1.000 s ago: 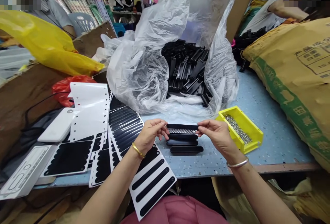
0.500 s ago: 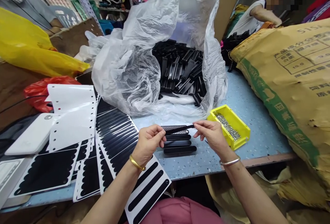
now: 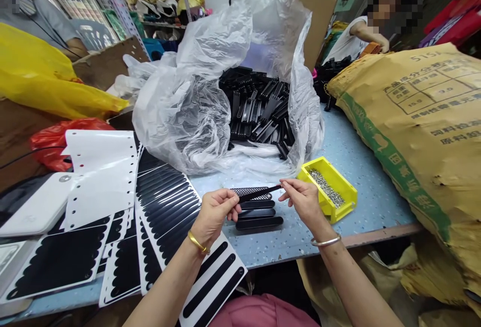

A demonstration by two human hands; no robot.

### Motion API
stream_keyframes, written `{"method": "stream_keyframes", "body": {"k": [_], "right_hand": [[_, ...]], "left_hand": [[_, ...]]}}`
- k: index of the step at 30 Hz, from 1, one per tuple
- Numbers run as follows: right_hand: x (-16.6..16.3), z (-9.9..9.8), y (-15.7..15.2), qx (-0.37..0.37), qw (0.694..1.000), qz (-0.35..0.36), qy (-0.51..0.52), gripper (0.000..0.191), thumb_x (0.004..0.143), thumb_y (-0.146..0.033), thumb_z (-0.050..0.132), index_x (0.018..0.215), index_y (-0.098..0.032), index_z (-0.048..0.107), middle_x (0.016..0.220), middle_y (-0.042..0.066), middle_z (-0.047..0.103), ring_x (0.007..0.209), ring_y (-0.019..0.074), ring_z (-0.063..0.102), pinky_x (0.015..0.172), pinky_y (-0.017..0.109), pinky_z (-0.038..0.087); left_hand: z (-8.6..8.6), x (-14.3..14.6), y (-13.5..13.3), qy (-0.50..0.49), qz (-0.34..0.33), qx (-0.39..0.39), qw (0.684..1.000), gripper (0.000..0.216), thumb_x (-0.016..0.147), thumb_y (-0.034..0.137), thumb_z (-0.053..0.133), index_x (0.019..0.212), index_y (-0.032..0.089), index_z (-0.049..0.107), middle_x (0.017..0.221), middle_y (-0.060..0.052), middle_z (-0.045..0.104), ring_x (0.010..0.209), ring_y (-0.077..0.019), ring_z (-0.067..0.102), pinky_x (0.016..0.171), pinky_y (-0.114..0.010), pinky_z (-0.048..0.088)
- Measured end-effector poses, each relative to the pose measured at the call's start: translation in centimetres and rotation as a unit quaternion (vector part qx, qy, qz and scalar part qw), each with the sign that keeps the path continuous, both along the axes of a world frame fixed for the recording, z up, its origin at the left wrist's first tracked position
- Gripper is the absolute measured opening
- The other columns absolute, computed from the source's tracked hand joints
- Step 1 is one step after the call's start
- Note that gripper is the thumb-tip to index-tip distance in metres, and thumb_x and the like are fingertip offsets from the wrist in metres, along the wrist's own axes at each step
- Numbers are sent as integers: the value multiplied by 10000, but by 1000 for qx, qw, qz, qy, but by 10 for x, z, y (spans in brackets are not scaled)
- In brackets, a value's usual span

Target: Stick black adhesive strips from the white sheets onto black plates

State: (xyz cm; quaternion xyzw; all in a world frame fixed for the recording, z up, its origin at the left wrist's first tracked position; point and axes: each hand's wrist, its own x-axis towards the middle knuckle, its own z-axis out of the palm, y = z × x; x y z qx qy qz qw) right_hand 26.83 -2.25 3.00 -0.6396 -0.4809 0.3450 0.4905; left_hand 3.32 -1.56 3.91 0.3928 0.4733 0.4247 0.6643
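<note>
Black strip (image 3: 259,194), thin and narrow, was held by its two ends just above the counter (image 3: 361,166). The left hand (image 3: 216,211) was closed on the lower left end, thumb against curled fingers, knuckles up, with a gold bangle (image 3: 197,242) on the wrist. The right hand (image 3: 302,199) pinched the higher right end between thumb and forefinger, the other fingers loosely bent, with a silver bangle (image 3: 325,241) on the wrist. Both forearms came in from the lower edge, angled toward each other.

Directly under the strip lay a perforated metal mesh piece (image 3: 250,190), and just nearer, a row of black oblong pieces (image 3: 259,222) flat on the counter. Right of the right hand stood a yellow bin (image 3: 343,211) holding small silvery parts. Left of the left hand lay sheets of black stickers (image 3: 169,196), one overhanging the counter edge, and beyond them white backing sheets (image 3: 101,166) with punched holes.

Farther back, an open clear plastic bag (image 3: 180,111) held a heap of black plastic parts (image 3: 259,109). At far right lay a brown sack (image 3: 421,131) with a green stripe, boxed printed characters, and digits beginning "515"; the rest was not legible.
</note>
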Motion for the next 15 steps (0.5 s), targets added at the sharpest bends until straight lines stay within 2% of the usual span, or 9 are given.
{"method": "stream_keyframes", "body": {"k": [5, 11, 15], "right_hand": [[6, 4, 2, 22, 999, -42, -12, 300, 727, -446, 705, 754, -150, 744, 632, 50, 692, 486, 166, 629, 404, 237, 413], [-1, 11, -3, -19, 993, 56, 99, 329, 730, -452, 724, 580, -163, 676, 514, 8, 598, 418, 98, 475, 419, 227, 356], [-6, 7, -3, -26, 992, 63, 105, 262, 652, -393, 792, 588, -165, 679, 498, -15, 573, 419, 95, 444, 421, 231, 342]], "left_hand": [[3, -7, 1, -11, 11, -5, 1000, 274, 648, 340, 795, 666, 118, 636, 548, -45, 666, 406, -78, 539, 416, -168, 358], [1, -10, 3, -17, -2, -8, 1000, 279, 650, 345, 795, 659, 117, 635, 550, -42, 662, 405, -72, 531, 413, -166, 352], [-3, -9, 3, -18, -14, -15, 1000, 276, 658, 350, 791, 666, 118, 642, 550, -44, 663, 406, -78, 535, 407, -170, 349]]}}
